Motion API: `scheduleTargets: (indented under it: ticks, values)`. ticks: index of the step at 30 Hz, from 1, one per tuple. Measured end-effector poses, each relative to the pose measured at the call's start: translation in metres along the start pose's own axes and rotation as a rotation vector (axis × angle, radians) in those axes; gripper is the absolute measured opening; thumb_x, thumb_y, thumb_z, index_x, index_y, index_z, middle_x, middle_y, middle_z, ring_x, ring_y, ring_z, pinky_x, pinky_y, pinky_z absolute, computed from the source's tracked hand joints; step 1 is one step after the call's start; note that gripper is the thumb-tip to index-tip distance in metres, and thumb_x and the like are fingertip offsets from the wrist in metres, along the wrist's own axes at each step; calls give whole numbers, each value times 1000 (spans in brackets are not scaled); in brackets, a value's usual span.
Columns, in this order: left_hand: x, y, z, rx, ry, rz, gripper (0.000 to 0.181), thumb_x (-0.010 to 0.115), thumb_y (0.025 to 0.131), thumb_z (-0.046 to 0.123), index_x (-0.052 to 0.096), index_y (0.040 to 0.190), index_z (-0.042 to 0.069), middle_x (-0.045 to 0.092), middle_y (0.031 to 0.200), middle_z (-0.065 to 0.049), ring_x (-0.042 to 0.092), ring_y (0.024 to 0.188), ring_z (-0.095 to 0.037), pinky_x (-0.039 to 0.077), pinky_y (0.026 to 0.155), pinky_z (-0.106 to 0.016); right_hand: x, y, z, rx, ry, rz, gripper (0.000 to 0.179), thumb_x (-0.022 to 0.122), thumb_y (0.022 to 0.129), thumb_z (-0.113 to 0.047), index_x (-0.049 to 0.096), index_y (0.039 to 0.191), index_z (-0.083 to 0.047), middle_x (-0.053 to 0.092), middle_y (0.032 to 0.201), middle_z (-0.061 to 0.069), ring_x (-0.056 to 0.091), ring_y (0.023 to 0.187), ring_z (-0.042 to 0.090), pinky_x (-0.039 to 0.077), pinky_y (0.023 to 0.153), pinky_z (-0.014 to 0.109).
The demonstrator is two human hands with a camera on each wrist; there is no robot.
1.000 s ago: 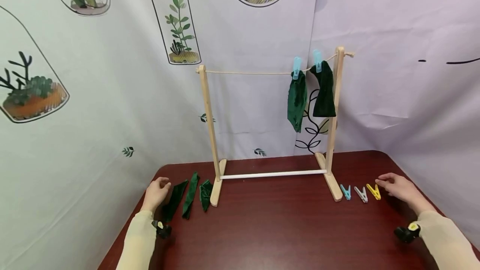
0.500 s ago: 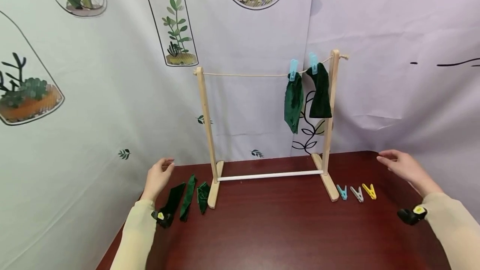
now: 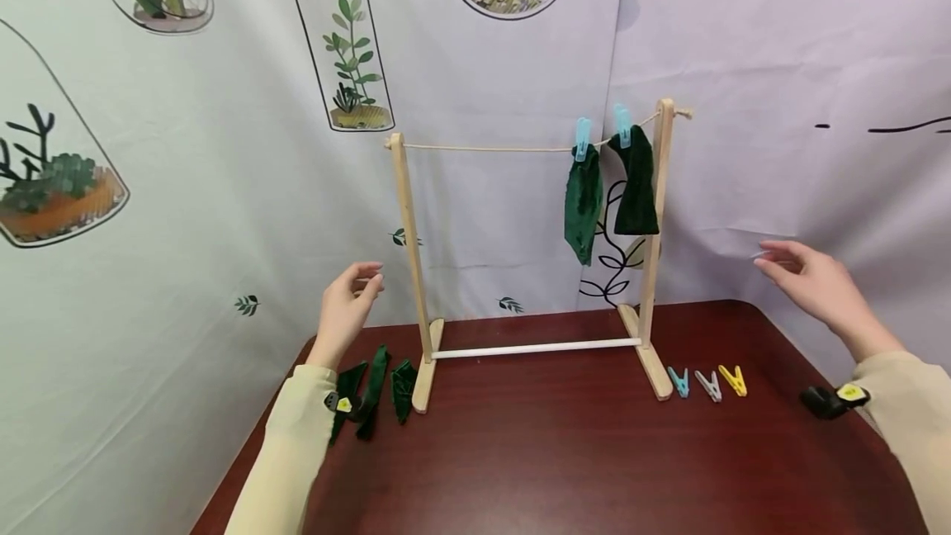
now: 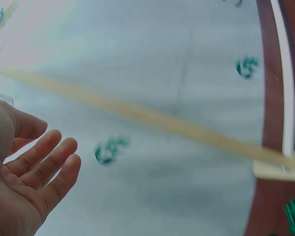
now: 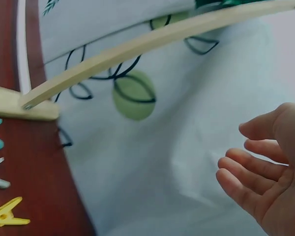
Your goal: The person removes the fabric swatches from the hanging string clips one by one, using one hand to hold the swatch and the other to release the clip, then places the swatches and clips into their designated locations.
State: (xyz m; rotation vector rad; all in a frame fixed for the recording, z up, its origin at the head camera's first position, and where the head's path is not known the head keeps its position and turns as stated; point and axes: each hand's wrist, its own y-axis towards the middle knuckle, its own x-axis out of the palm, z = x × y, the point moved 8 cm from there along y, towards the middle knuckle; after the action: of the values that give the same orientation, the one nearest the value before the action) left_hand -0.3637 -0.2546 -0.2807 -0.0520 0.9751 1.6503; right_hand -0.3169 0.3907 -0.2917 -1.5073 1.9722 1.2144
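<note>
My left hand (image 3: 347, 308) is raised beside the left post of a wooden drying rack (image 3: 410, 246), fingers loosely bent and holding nothing. Its forearm partly hides green velvety cloth pieces (image 3: 376, 386) lying on the table. Over the table's right side hovers my right hand (image 3: 820, 287), also without anything in it; the right wrist view shows its thumb apart from the fingers. Nearest below it lie a yellow clothespin (image 3: 733, 381), a grey one and a blue one. Two green cloths (image 3: 584, 209) hang at the right end of the cord (image 3: 483, 149), each under a light blue clothespin (image 3: 583, 139).
The rack's white crossbar (image 3: 535, 348) spans low between its two wooden feet. The dark red table (image 3: 557, 452) reaches back to a pale printed curtain (image 3: 490, 254). A wrist camera (image 3: 830, 401) sits on each forearm.
Both hands have risen off the table's sides. The left moved up and right toward the left post; the right moved up and away from the yellow clothespin. Cloths and clothespins stay put.
</note>
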Motion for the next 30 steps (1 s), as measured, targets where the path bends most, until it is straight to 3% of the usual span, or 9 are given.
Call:
scheduleTargets:
  ticks: [3, 6, 9, 14, 22, 28, 30]
  values:
    - [8, 7, 20, 48, -33, 1, 28, 60, 104, 20, 65, 127, 7, 68, 115, -14, 70, 97, -28, 56, 82, -46, -12, 4, -15, -6, -2, 37, 54, 56, 103, -39, 55, 139, 1, 69, 108, -7, 37, 84, -27, 39, 66, 15]
    - [15, 12, 36, 83, -74, 0, 26, 62, 102, 16, 67, 125, 5, 69, 113, -12, 70, 95, -26, 57, 81, -42, -22, 8, -31, -17, 5, 66, 53, 57, 102, -43, 58, 138, -3, 51, 97, -40, 39, 84, -27, 38, 68, 14]
    - [23, 15, 49, 110, -113, -19, 25, 62, 102, 15, 67, 124, 4, 69, 113, -13, 70, 94, -25, 57, 80, -35, -29, 11, -48, -35, 20, 88, 51, 57, 102, -43, 61, 136, -6, 42, 93, -50, 42, 84, -27, 37, 68, 14]
    - [35, 21, 68, 155, -161, -49, 24, 63, 102, 16, 67, 123, 7, 70, 110, -13, 70, 93, -23, 55, 78, -26, -41, 16, -75, -60, 50, 114, 47, 59, 101, -42, 63, 135, -9, 48, 96, -46, 48, 82, -25, 40, 65, 10]
    - [53, 30, 95, 190, -185, -101, 25, 64, 101, 16, 67, 124, 7, 69, 111, -15, 70, 94, -24, 57, 81, -41, -47, 25, -111, -116, 74, 106, 46, 60, 101, -41, 64, 134, -9, 59, 105, -34, 52, 84, -20, 41, 67, 10]
    - [72, 33, 110, 217, -206, -139, 24, 64, 101, 17, 67, 123, 8, 69, 108, -10, 71, 93, -21, 56, 83, -40, -44, 30, -128, -136, 79, 100, 46, 59, 101, -42, 64, 135, -11, 65, 109, -22, 54, 84, -18, 43, 67, 11]
    - [78, 32, 114, 219, -208, -150, 23, 65, 101, 16, 68, 122, 8, 70, 107, -9, 71, 93, -21, 56, 82, -40, -42, 32, -135, -146, 82, 89, 45, 59, 101, -41, 64, 136, -12, 69, 114, -13, 54, 84, -17, 43, 67, 11]
